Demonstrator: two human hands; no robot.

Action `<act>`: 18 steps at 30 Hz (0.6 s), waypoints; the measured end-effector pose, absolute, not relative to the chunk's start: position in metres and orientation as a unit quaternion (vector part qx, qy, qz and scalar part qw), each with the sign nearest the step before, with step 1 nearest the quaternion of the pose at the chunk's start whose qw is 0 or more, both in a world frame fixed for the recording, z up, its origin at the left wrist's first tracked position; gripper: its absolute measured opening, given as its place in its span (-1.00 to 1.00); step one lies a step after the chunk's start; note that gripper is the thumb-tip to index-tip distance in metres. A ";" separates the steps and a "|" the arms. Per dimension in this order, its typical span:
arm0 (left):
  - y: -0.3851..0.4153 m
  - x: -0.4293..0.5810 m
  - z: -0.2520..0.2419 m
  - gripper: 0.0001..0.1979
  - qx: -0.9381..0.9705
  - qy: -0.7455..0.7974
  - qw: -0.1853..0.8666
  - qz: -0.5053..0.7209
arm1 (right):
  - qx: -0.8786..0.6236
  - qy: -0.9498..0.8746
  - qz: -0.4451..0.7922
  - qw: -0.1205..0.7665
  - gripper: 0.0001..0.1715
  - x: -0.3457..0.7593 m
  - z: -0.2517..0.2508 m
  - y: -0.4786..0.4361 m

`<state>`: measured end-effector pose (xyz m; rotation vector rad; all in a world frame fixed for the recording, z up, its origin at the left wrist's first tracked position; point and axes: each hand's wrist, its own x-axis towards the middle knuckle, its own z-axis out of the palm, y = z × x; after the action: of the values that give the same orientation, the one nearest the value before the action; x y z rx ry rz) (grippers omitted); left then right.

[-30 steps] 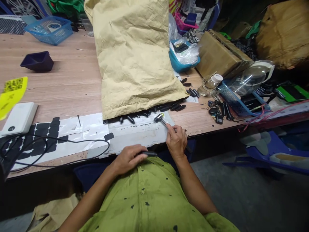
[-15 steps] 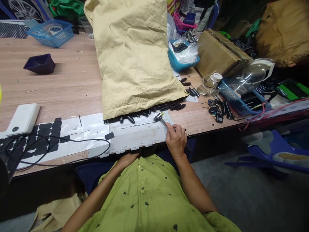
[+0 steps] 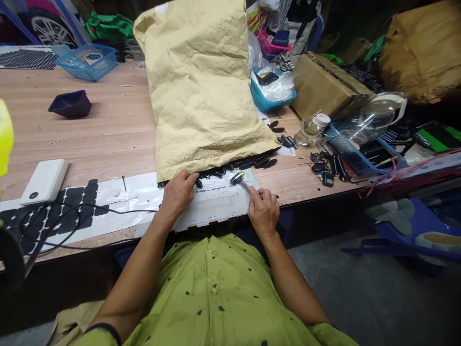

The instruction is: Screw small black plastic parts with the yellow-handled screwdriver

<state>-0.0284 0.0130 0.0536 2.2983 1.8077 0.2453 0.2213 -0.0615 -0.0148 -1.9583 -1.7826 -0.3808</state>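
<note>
My right hand (image 3: 264, 211) is closed around the handle of a small hammer (image 3: 237, 178), which has a dark head and a yellowish tip. The hammer head rests over or just above a grey-white board (image 3: 212, 204) at the table's front edge. My left hand (image 3: 179, 193) has its fingers curled at the lower edge of a large tan cloth bag (image 3: 205, 96); what they pinch is hidden. Several black pen-shaped pieces (image 3: 264, 161) poke out along the bag's bottom edge, one of them right beside my left fingertips.
Left on the table are a white power bank (image 3: 45, 181), a black cable (image 3: 118, 211), a solar-cell sheet (image 3: 74, 209) and a dark tray (image 3: 70, 104). Rightward stand a clear bottle (image 3: 312, 129), a blue basket (image 3: 363, 151), keys (image 3: 327, 178) and a cardboard box (image 3: 324, 86).
My left hand has come up from below the table edge to the bag's lower edge. My right hand and the hammer have hardly moved. The view has shifted slightly.
</note>
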 end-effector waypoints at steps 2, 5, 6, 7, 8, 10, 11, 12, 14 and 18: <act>0.025 -0.028 0.052 -0.64 0.799 0.594 0.079 0.052 | -0.712 -0.649 -0.143 0.229 -0.55 0.221 -0.015 -0.061; 0.027 -0.025 0.048 -0.80 0.826 0.558 0.069 0.053 | -0.711 -0.650 -0.151 0.224 -0.56 0.220 -0.016 -0.061; 0.025 -0.023 0.046 -0.86 0.833 0.545 0.071 0.063 | -0.710 -0.650 -0.156 0.223 -0.56 0.220 -0.015 -0.061; 0.022 -0.020 0.044 -0.90 0.839 0.533 0.076 0.075 | -0.709 -0.650 -0.161 0.222 -0.57 0.220 -0.015 -0.061; 0.018 -0.018 0.041 -0.92 0.843 0.524 0.086 0.085 | -0.707 -0.651 -0.166 0.221 -0.57 0.220 -0.015 -0.061; 0.009 -0.014 0.034 -0.92 0.842 0.516 0.116 0.105 | -0.706 -0.652 -0.170 0.219 -0.57 0.220 -0.014 -0.062; 0.005 -0.012 0.030 -0.90 0.838 0.516 0.133 0.118 | -0.706 -0.652 -0.170 0.218 -0.57 0.219 -0.014 -0.062; 0.002 -0.012 0.026 -0.88 0.831 0.518 0.149 0.134 | -0.707 -0.652 -0.167 0.217 -0.57 0.219 -0.014 -0.062; -0.003 -0.013 0.018 -0.85 0.816 0.523 0.177 0.171 | -0.709 -0.652 -0.157 0.217 -0.56 0.219 -0.014 -0.062; -0.004 -0.020 0.005 -0.80 0.795 0.516 0.223 0.229 | -0.712 -0.651 -0.140 0.223 -0.57 0.223 -0.014 -0.060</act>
<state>-0.0203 -0.0044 0.0048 2.1953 1.4241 0.6330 0.2226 -0.0603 -0.0141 -1.9666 -1.7977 -0.3859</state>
